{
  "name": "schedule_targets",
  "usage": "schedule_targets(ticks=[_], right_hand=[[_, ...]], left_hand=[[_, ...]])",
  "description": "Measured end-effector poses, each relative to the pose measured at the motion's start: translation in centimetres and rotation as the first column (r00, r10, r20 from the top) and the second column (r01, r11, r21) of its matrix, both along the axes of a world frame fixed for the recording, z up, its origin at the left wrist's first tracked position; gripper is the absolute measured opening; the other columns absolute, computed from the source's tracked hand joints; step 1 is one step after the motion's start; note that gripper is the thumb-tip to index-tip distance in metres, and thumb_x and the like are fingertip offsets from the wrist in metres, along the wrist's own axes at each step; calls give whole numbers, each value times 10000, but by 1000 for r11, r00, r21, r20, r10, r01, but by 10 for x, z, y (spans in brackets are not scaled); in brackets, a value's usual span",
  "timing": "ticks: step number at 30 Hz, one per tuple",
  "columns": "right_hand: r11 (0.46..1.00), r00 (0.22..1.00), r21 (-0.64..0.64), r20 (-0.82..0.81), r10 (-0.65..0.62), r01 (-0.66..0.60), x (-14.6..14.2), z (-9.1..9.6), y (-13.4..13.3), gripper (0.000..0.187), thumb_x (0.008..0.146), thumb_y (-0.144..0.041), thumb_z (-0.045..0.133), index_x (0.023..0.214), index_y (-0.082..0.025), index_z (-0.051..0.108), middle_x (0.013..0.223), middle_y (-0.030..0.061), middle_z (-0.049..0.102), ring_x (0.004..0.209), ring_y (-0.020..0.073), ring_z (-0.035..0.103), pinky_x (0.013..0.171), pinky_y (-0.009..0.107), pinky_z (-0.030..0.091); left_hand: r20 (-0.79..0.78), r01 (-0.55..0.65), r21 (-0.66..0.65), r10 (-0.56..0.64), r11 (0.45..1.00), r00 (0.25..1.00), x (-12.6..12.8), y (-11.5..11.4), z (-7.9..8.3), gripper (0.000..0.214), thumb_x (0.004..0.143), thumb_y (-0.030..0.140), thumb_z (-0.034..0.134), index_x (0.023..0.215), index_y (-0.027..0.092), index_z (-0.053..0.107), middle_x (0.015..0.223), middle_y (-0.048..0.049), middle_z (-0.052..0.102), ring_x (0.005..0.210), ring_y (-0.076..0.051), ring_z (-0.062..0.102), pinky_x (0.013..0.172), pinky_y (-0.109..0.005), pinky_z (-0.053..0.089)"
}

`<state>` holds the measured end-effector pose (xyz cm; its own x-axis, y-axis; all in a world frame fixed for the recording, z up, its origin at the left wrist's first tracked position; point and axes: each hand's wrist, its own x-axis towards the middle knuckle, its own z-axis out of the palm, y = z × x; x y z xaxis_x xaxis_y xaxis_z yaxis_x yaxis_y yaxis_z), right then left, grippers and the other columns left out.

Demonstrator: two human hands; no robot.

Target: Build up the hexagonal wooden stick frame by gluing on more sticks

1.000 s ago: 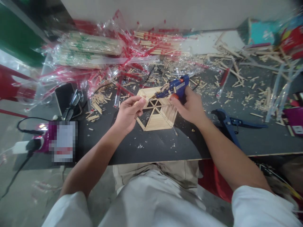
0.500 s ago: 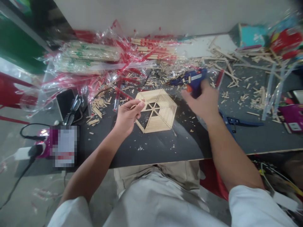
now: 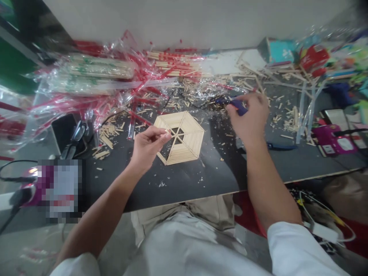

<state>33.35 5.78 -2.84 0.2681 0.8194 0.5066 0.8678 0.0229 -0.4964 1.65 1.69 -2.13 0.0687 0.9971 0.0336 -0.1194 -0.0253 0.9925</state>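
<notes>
A hexagonal panel of thin wooden sticks (image 3: 188, 153) lies on the dark table, its centre framed by spokes and one lower-left section bare. Over its left edge is my left hand (image 3: 148, 147), thumb and forefinger pinched on a short wooden stick (image 3: 168, 132), most of it hidden by the fingers. To the panel's upper right, my right hand (image 3: 250, 119) is closed round a blue hot glue gun (image 3: 238, 105), which is low over the table among stick scraps with its nozzle pointing left. My fingers hide part of its body.
Plastic-wrapped stick bundles (image 3: 94, 69) and red wrappers crowd the back left. Scattered stick pieces (image 3: 107, 134) lie left of the panel. Blue-handled pliers (image 3: 280, 146) lie beside my right forearm. Clear glue sticks (image 3: 306, 111) are farther right. A phone (image 3: 61, 132) and glasses (image 3: 75, 138) sit left.
My right hand has lowered the glue gun toward the table, its body now flatter. My left hand keeps its pinch near the panel. The whole view has shifted to the right.
</notes>
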Motion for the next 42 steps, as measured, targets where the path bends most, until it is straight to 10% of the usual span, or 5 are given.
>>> schedule_targets(ticks=[7, 17, 27, 42], right_hand=[[732, 601, 180, -461, 653, -657, -85, 15, -36, 53, 923, -303, 756, 919, -255, 733, 908, 6, 753, 807, 166, 680, 794, 347, 549], [535, 416, 182, -444, 793, -825, -98, 18, -43, 89, 950, -318, 749, 884, -264, 723, 868, -7, 749, 824, 165, 669, 799, 345, 502], [451, 324, 30, -653, 684, -892, -95, 22, -43, 203, 872, -429, 811, 792, -249, 763, 813, 27, 742, 754, 178, 640, 746, 352, 499], [505, 320, 90, -675, 665, -859, -99, 14, -46, 171, 845, -426, 853, 862, -274, 776, 879, 13, 740, 854, 183, 633, 820, 358, 484]], left_hand=[[-298, 28, 254, 51, 967, 953, 3, -7, 9, 76, 741, 273, 901, 780, 275, 835, 727, 0, 650, 631, -104, 525, 536, -245, 399], [-377, 128, 290, -10, 948, 926, 7, -11, 19, 229, 752, 495, 927, 767, 284, 839, 689, 6, 605, 568, -88, 464, 496, -249, 360], [-404, 144, 224, -43, 964, 914, 6, -12, 23, 384, 631, 590, 964, 635, 246, 792, 668, 3, 594, 542, -88, 454, 472, -256, 336], [-361, 121, 281, -12, 952, 932, 9, -13, 25, 355, 678, 577, 946, 653, 258, 791, 658, 13, 585, 532, -84, 438, 488, -262, 332]])
